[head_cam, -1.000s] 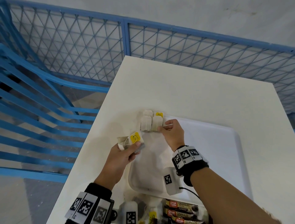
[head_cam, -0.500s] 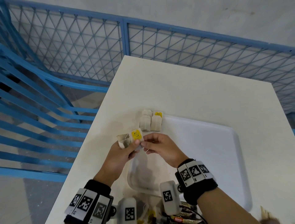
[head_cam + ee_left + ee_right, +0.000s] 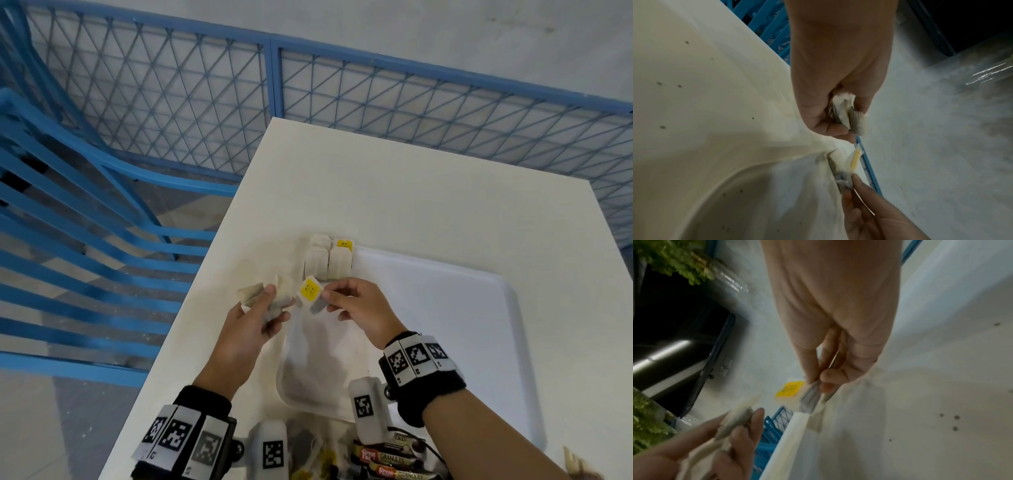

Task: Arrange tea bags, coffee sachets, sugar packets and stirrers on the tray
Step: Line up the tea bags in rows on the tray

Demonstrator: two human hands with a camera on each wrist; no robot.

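My left hand (image 3: 274, 305) grips a small bunch of tea bags (image 3: 255, 295) above the table's left edge; the left wrist view shows that bunch (image 3: 846, 113) between thumb and fingers. Just to its right, my right hand (image 3: 325, 297) pinches one tea bag by its grey pouch, its yellow tag (image 3: 310, 290) facing up. In the right wrist view the same tea bag (image 3: 809, 395) hangs from thumb and forefinger. Several tea bags (image 3: 328, 262) stand in rows at the far left corner of the white tray (image 3: 445, 308).
Coffee sachets (image 3: 390, 457) and more tea bags lie at the table's near edge, partly hidden by my wrists. Wooden stirrers (image 3: 575, 462) peek in at the bottom right. A blue chair (image 3: 85, 240) stands to the left and a blue mesh fence (image 3: 376, 113) behind.
My right hand drew back from the tea bags on the tray to my left hand, took the yellow-tagged tea bag from the bunch and pulled it a little to the right.
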